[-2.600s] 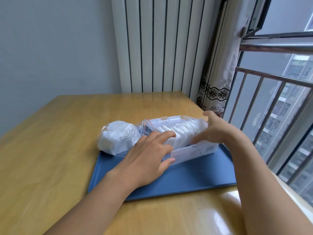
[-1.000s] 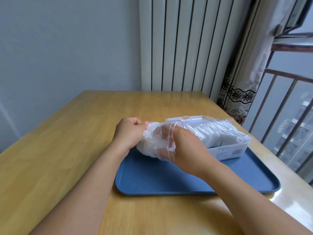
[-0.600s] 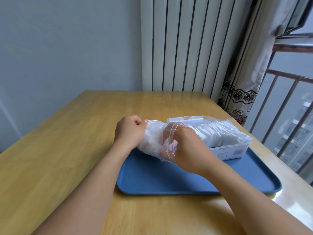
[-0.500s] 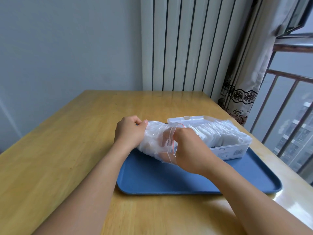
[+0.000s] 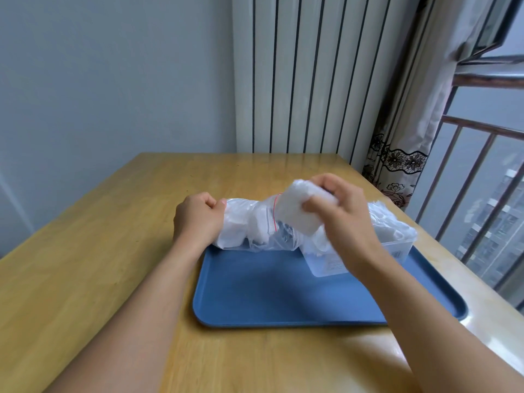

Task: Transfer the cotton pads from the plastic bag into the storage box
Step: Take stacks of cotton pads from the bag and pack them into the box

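Resting on the blue tray (image 5: 255, 293), the plastic bag (image 5: 255, 225) is gripped by the left hand (image 5: 198, 219); cotton pads (image 5: 297, 211) are clutched by the right hand (image 5: 340, 219) above the storage box (image 5: 397, 245).

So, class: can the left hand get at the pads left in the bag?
Probably not yet: the left hand grips the bag's closed end, and the opening faces the right hand.

Your right hand (image 5: 344, 222) hides the middle of the storage box (image 5: 397, 248) and most of the pads inside it. The label print on the box front is too small to read. How many cotton pads (image 5: 297, 214) you're gripping can't be told. The surface (image 5: 85, 251) runs off the frame's left and bottom edges.
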Demonstrator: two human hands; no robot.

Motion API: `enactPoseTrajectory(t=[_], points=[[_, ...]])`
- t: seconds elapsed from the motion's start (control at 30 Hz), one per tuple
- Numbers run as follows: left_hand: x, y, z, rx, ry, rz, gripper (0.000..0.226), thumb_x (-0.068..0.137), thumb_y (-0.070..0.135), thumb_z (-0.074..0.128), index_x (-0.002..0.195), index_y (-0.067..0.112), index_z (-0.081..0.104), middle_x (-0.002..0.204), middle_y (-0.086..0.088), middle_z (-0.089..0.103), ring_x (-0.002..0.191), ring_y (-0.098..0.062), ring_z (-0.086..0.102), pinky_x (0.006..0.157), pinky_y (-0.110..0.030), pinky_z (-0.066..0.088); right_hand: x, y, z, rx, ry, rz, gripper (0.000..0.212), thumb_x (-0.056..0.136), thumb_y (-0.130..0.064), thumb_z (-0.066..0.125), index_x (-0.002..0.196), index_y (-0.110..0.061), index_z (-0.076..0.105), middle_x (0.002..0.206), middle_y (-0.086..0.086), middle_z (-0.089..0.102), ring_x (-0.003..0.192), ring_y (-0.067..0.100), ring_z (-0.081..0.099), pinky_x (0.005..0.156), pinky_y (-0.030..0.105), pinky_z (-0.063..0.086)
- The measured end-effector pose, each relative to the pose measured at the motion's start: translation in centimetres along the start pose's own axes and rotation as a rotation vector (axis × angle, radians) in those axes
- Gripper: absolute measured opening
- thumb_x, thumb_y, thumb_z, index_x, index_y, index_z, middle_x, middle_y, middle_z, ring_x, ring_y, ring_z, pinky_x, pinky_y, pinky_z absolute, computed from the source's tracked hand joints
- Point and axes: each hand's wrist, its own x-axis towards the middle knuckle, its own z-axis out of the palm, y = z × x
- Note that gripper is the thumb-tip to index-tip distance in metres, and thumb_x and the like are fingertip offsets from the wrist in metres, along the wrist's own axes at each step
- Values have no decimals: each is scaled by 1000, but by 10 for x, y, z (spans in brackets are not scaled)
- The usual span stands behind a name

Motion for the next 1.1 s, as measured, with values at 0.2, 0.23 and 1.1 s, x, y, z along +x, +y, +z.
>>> enactPoseTrajectory(t=[0.2,0.23,1.1], points=[[-27,36,-9,-235,308,372,39,88,56,58,90,18,58,93,0,62,87,-19,57,78,-31,44,3,-8,-12,604,-213,339,23,69,-5,50,84,-10,65,80,7,60,75,22,56,69,35,44],[-38,49,-11,-425,223,430,39,87,57,56,95,19,59,97,1,63,91,-17,59,82,-29,47,2,-6,-8,642,-238,376,30,68,-5,49,93,-8,65,86,10,62,78,24,58,70,36,46],[-90,70,17,-299,34,845,56,104,42,38,149,8,41,154,-5,44,143,-13,41,114,-29,38,-14,-18,13,773,-227,444,40,101,-26,55,131,1,56,101,11,66,87,21,64,73,30,53]])
